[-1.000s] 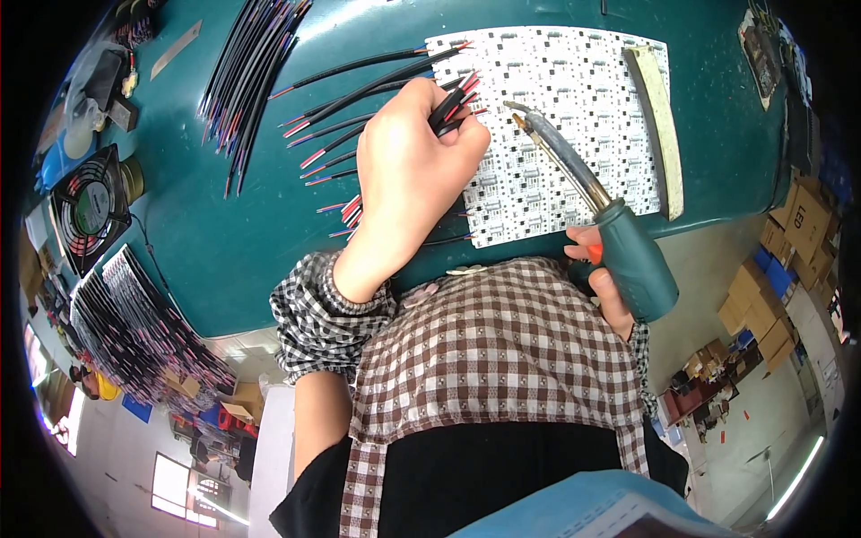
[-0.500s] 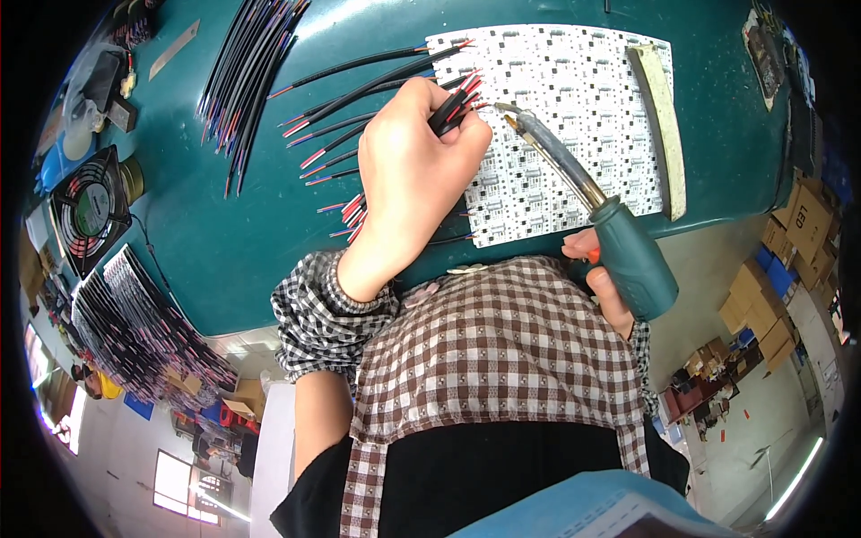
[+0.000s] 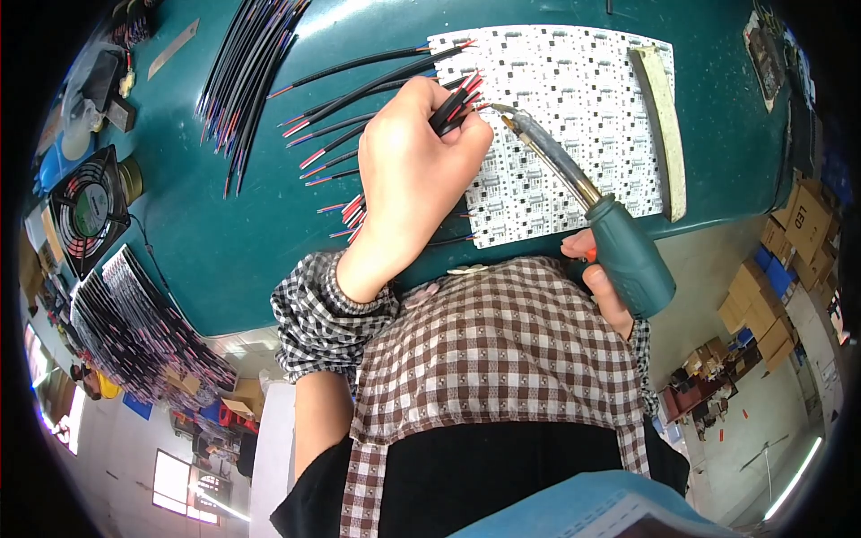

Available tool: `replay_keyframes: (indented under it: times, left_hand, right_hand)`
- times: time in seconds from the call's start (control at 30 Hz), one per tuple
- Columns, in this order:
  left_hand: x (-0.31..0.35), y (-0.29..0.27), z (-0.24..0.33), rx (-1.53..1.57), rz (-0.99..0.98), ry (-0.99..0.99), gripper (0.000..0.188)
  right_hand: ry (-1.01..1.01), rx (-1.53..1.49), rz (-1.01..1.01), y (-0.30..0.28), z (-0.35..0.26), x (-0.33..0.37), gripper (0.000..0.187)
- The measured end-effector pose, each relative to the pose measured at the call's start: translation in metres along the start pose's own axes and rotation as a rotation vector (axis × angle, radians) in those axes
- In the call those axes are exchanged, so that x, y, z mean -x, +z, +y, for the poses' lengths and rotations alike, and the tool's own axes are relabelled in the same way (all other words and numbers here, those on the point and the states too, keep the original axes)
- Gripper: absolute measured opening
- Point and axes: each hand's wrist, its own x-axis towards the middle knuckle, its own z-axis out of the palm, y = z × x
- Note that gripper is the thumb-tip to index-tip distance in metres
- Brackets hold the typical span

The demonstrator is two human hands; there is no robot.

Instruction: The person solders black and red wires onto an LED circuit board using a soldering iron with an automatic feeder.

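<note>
Black fan (image 3: 90,210), cardboard boxes (image 3: 756,294), bright window (image 3: 170,480), possibly a ruler (image 3: 174,49)

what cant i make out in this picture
In the head view:
Most of the held black cables: hidden by the left hand.
Much of the right hand: behind the green soldering iron.
Whether the iron touches a red wire end: too small.
Upper ends of the cable bundle: cut by the top edge.

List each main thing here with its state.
Left hand: closed around black cables
Green-handled soldering iron: held, tip near cable end
Right hand: gripping the iron
White circuit sheet: flat on green tabletop
Long pale strip: lying across the sheet
Black cable bundle: lying loose
Black fan: unclear if running
</note>
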Motion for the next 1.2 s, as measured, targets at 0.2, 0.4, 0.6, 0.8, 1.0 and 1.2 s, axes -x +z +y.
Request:
replay_keyframes:
  times: [0.2,0.4,0.6,0.8,1.0,1.2]
  left_hand:
    - [0.000,0.001,-0.001,0.007,-0.008,0.000,0.017]
    - [0.000,0.001,-0.001,0.019,-0.005,-0.005,0.017]
    - [0.006,0.005,-0.003,-0.021,0.037,0.072,0.016]
    - [0.004,0.006,-0.004,-0.001,0.050,0.089,0.016]
    - [0.009,0.009,-0.005,-0.074,0.098,0.146,0.016]
    - [0.002,0.004,-0.002,-0.036,0.062,0.096,0.015]
  right_hand:
    - [-0.007,-0.140,0.048,0.005,0.009,0.004,0.071]
    - [-0.014,-0.279,0.154,0.013,0.001,0.002,0.075]
    - [-0.001,-0.067,0.014,-0.001,0.006,0.005,0.050]
    - [-0.022,-0.230,0.104,0.011,-0.001,-0.001,0.057]
    - [-0.006,-0.149,-0.004,0.006,-0.006,-0.005,0.048]
    - [0.022,-0.139,-0.038,0.004,-0.007,-0.006,0.044]
